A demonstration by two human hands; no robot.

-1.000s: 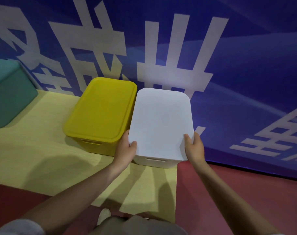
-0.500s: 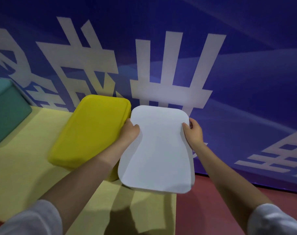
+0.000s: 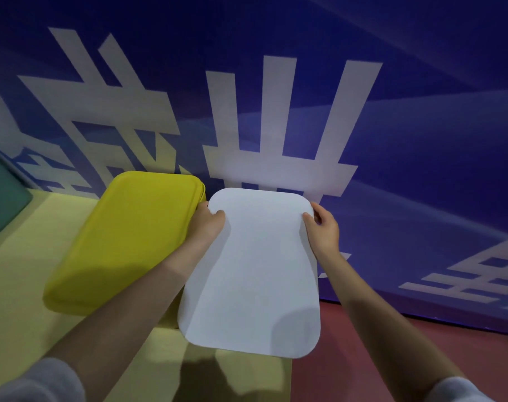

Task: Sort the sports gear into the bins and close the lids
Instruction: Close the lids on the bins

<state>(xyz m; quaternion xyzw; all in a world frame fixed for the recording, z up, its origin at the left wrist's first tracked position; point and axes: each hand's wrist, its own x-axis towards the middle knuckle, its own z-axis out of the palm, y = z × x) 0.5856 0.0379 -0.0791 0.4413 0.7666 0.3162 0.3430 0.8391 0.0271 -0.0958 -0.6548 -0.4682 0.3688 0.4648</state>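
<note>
Both hands pinch the white lid (image 3: 255,274) at its far corners, left hand (image 3: 207,224) at 10 o'clock, right hand (image 3: 324,230) at 2, its long axis running 12-to-6 beside the yellow bin (image 3: 125,242).

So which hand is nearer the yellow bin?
Left. The left hand grips the white lid's left edge, right beside the yellow bin; the right hand grips the lid's far edge.

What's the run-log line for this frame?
left hand: grips white lid | right hand: grips white lid | yellow bin: lidded
</note>
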